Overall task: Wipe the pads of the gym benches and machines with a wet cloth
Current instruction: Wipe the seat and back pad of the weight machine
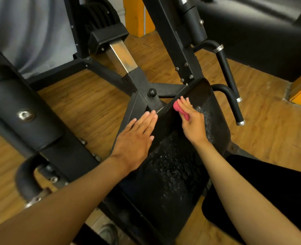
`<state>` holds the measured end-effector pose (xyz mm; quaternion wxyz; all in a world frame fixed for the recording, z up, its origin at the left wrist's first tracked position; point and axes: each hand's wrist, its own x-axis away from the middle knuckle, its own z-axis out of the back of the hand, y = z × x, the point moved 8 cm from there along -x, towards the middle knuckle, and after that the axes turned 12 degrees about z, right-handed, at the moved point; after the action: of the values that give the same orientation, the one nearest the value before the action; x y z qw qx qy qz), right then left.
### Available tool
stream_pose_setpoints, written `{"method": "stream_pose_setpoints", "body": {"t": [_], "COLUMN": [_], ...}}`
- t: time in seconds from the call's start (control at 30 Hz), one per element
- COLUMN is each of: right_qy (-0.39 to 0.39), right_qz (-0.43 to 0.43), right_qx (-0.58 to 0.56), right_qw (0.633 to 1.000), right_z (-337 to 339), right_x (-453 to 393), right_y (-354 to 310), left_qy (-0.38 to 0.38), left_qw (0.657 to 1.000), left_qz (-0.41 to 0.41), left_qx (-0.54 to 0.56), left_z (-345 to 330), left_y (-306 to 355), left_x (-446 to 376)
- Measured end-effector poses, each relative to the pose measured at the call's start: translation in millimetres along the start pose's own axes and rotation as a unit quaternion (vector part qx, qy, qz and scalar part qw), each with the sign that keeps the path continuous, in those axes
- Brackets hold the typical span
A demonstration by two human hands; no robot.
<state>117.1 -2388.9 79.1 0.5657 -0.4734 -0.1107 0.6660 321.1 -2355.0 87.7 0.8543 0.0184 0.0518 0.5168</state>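
Observation:
A black seat pad of a gym machine fills the lower middle, speckled with water droplets. My right hand grips a bunched pink cloth and holds it against the pad's far end. Flat against the pad's left edge lies my left hand, its fingers straight and together.
The machine's black steel frame with an adjustment knob stands just beyond the pad. Two black handles stick out at the right. A padded arm is on the left, another black bench at the back right. Wooden floor lies all around.

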Motion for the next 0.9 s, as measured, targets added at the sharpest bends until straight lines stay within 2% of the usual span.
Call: {"method": "stream_pose_setpoints", "body": {"t": [0.07, 0.13, 0.3, 0.43, 0.5, 0.57, 0.63, 0.67, 0.8, 0.9], "right_qy": [0.033, 0.038, -0.062, -0.116, -0.087, -0.038, -0.008, -0.011, -0.088, -0.129], "right_qz": [-0.034, -0.024, 0.126, 0.255, 0.228, 0.135, 0.096, 0.112, 0.269, 0.325], "right_qx": [0.01, 0.029, 0.037, 0.053, 0.056, 0.042, 0.039, 0.038, 0.052, 0.069], "right_qw": [0.999, 0.999, 0.989, 0.959, 0.968, 0.989, 0.995, 0.993, 0.958, 0.935], "right_z": [-3, -19, -60, -78, -73, -67, -75, -82, -99, -97], "right_x": [-1, 18, 104, 141, 132, 125, 132, 139, 170, 189], "right_y": [-7, -31, -99, -127, -115, -103, -114, -125, -153, -147], "left_qy": [-0.009, -0.009, -0.036, -0.068, -0.077, -0.087, -0.091, -0.092, -0.108, -0.11], "left_qw": [1.0, 0.999, 0.998, 0.997, 0.997, 0.996, 0.995, 0.994, 0.992, 0.991], "left_qz": [0.009, 0.011, 0.046, 0.017, -0.009, -0.033, -0.046, -0.05, -0.063, -0.069], "left_qx": [-0.017, -0.047, -0.035, -0.011, -0.012, -0.013, 0.001, 0.006, 0.012, 0.025], "left_z": [1, 4, 9, 9, 11, 11, 12, 13, 13, 14], "left_y": [-9, -16, -37, -38, -40, -42, -44, -45, -46, -46], "left_x": [14, 24, 40, 39, 36, 34, 34, 34, 32, 32]}}
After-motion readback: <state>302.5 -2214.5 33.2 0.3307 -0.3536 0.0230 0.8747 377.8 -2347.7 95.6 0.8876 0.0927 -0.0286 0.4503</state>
